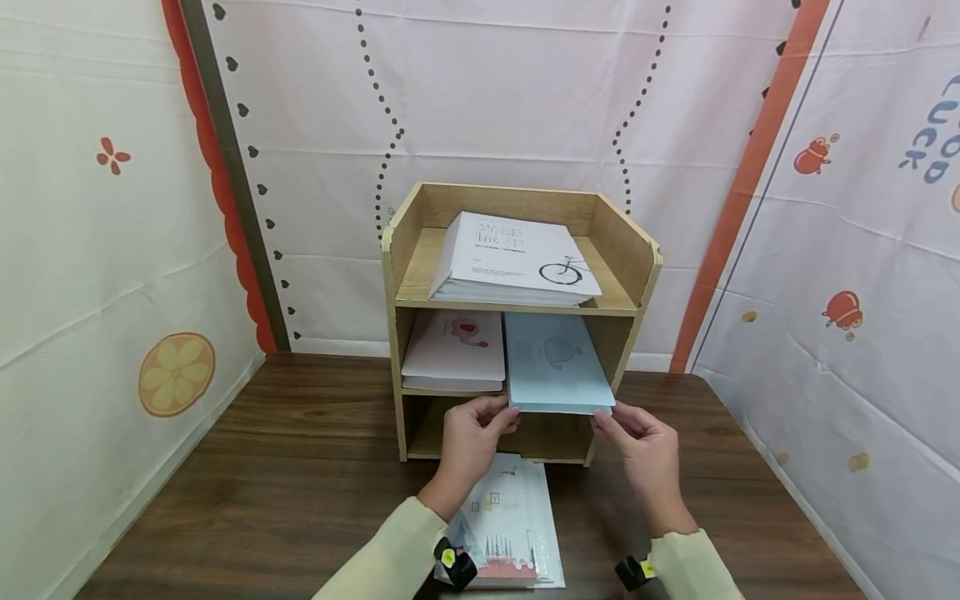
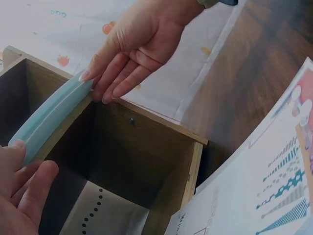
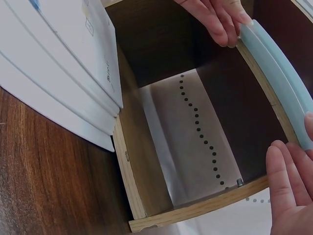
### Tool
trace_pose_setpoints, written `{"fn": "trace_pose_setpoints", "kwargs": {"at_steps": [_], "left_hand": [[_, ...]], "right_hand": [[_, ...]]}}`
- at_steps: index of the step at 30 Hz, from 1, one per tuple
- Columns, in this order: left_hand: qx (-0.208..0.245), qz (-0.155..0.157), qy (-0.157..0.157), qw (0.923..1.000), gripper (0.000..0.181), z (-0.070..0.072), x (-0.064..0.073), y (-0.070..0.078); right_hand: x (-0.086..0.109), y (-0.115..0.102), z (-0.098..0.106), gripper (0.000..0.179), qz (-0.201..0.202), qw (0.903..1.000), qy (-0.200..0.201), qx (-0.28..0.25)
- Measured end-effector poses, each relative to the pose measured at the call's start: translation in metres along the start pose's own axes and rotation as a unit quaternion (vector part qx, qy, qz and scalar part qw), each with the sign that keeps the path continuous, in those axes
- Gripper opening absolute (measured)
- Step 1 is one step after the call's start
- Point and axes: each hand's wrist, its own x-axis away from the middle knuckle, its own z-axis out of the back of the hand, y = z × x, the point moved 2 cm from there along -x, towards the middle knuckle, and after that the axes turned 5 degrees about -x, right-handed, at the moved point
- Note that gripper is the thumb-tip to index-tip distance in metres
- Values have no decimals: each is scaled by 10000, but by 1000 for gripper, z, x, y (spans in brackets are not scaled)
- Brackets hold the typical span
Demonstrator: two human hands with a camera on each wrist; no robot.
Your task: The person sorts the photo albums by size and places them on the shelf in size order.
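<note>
A stack of light-blue booklets lies on the middle shelf, its front edge jutting past the board. My left hand pinches its front left corner between thumb and fingers. At the front right corner, my right hand pinches the same stack, thumb on top. In the left wrist view the stack's edge rests along the shelf board, thumbs at both ends. Pink booklets lie beside it on the left half of that shelf.
The wooden shelf unit stands against a white printed cloth. Thick white books lie on its top level. White books lie on the dark wooden table in front, partly under my left forearm.
</note>
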Motion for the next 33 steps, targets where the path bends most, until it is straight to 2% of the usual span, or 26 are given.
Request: {"fn": "trace_pose_setpoints", "kwargs": {"at_steps": [12, 22, 33], "left_hand": [[-289, -51, 29, 9996, 21, 1, -1, 0], [-493, -420, 120, 9978, 13, 1, -5, 1], [-797, -416, 242, 9957, 13, 2, -9, 4]], "right_hand": [[0, 3, -1, 45, 138, 9999, 57, 25], [-2, 3, -5, 36, 525, 9978, 325, -225], [-5, 3, -7, 33, 644, 9956, 456, -508]]}}
